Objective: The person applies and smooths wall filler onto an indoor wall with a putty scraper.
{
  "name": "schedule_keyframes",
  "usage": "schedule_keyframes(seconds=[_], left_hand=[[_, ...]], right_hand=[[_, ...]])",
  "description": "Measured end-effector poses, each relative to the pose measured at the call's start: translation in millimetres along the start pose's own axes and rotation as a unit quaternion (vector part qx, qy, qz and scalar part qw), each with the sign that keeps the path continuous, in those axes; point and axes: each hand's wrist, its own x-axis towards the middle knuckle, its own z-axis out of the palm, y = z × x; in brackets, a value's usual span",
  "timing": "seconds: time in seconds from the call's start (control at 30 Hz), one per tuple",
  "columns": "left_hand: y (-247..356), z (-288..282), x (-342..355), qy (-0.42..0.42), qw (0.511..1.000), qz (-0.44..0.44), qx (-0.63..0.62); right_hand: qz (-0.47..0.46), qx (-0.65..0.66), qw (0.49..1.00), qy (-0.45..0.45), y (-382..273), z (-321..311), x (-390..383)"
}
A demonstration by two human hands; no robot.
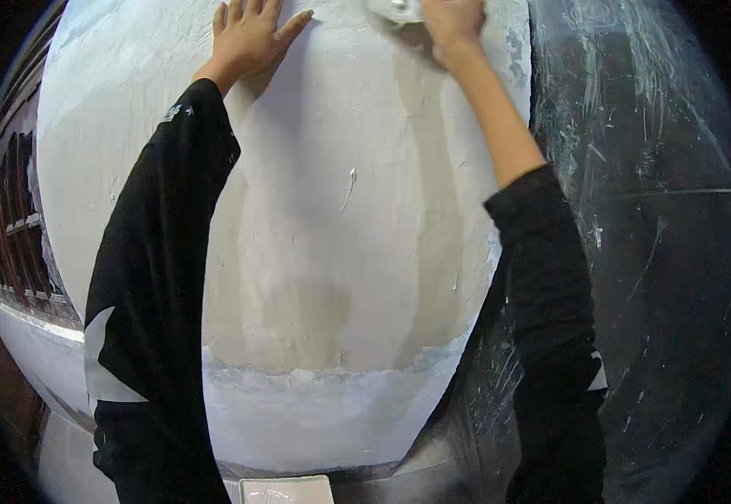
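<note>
My left hand (pixel 252 38) lies flat against the upper part of the white plastered wall (pixel 323 227), fingers spread. Higher on the right, my right hand (pixel 456 29) is closed round a plastering trowel (pixel 395 10) smeared with white. Motion blurs it, and the top edge of the view cuts it off. The tool appears to be against the wall. Beige and darker damp-looking bands run down the coat below it. The coat ends in a ragged line low on the wall, with a bluish-white strip underneath.
A dark panel (pixel 659 252) streaked with white stands along the right side of the wall. At far left is a brown window frame with bars (pixel 21 210). A pale rectangular tray (pixel 287 491) with whitish contents sits below, at the bottom edge of the view.
</note>
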Motion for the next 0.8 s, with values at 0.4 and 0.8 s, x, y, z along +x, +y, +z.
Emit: schedule_keyframes(seconds=[0.4,0.8], left_hand=[[12,-3,6,-0.001,1.0,0.007,-0.008],[10,0,6,0.014,1.0,0.0,-0.005]], right_hand=[[-0.099,0.071,0.989,0.088,83,-127,32],[-0.061,-0.03,0.992,0.105,80,-141,32]])
